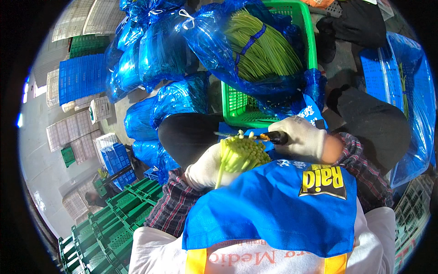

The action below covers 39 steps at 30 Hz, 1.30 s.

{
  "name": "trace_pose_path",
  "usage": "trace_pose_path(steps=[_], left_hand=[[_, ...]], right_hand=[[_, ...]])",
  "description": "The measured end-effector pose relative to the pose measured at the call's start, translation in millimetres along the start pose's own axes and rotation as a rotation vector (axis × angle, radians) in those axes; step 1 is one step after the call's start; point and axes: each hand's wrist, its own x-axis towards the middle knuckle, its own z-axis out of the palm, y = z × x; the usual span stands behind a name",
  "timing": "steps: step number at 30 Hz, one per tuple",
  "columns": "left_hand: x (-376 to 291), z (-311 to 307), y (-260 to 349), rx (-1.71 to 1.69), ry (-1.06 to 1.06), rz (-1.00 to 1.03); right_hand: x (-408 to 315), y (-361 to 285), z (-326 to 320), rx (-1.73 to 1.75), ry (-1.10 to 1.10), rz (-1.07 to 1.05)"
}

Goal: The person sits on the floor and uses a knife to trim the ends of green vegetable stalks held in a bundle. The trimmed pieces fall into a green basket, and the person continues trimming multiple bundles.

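Wrapped around a bundle of pale green stems, which look like garlic scapes, is my gloved left hand. The cut ends face up toward my head, and one stem sticks out beside the left hand. My gloved right hand grips the dark handle of a knife. Its blade points left across the far edge of the stem ends, with some small pale pieces at it. Beyond my hands, a large tied bunch of long green stems lies in open blue plastic wrapping over a green plastic crate.
Blue plastic bags of produce are heaped ahead on the left. At right stands a blue crate lined with clear plastic, with a few stems inside. Green crates are stacked at lower left. Another person's dark-clad leg shows at upper right.
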Motion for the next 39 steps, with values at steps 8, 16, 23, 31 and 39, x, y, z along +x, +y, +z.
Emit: trace_pose_path(steps=[8, 16, 23, 31, 39], left_hand=[[4, -22, -9, 0.386, -0.398, 0.493], [10, -38, -13, 0.194, -0.421, 0.394], [6, -47, -14, 0.243, -0.339, 0.321], [2, -52, -22, 0.239, -0.337, 0.339], [6, -56, -26, 0.375, -0.352, 0.339]], right_hand=[[4, 21, -7, -0.066, -0.008, 0.391], [0, -12, -7, 0.536, 0.093, 0.193], [10, -47, -9, 0.458, 0.187, -0.152], [17, -52, -5, 0.364, 0.166, -0.138], [21, -62, -7, 0.049, 0.210, -0.178]])
